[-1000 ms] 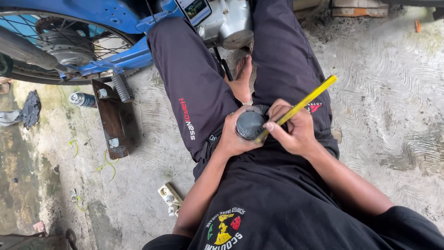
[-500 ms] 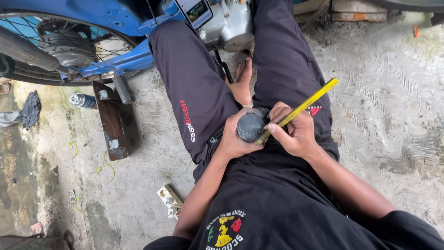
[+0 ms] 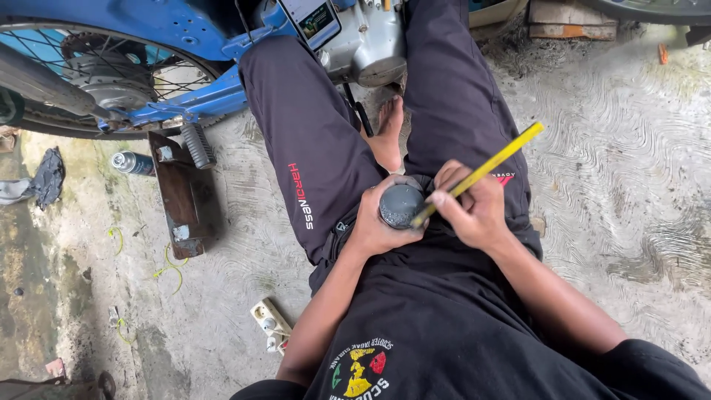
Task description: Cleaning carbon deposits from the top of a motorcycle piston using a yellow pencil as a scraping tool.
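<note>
I sit on the ground with my legs in dark trousers stretched forward. My left hand (image 3: pixel 376 226) is wrapped around a round dark grey metal part (image 3: pixel 401 205) held over my lap. My right hand (image 3: pixel 472 210) grips a long yellow flat tool (image 3: pixel 495 164). Its lower tip rests against the edge of the grey part and its other end points up to the right. The two hands touch around the part.
A blue motorcycle (image 3: pixel 185 37) with a spoked wheel (image 3: pixel 81 74) stands ahead at left. A phone (image 3: pixel 312 20) is propped on it. A brown plate (image 3: pixel 181 196), a coil spring (image 3: pixel 195 144), a spray can (image 3: pixel 132 163), a rag (image 3: pixel 43 178) and a white socket strip (image 3: pixel 271 324) lie on the concrete.
Both hands stay on the grey part and the yellow tool. The tool's tip has shifted only slightly against the part.
</note>
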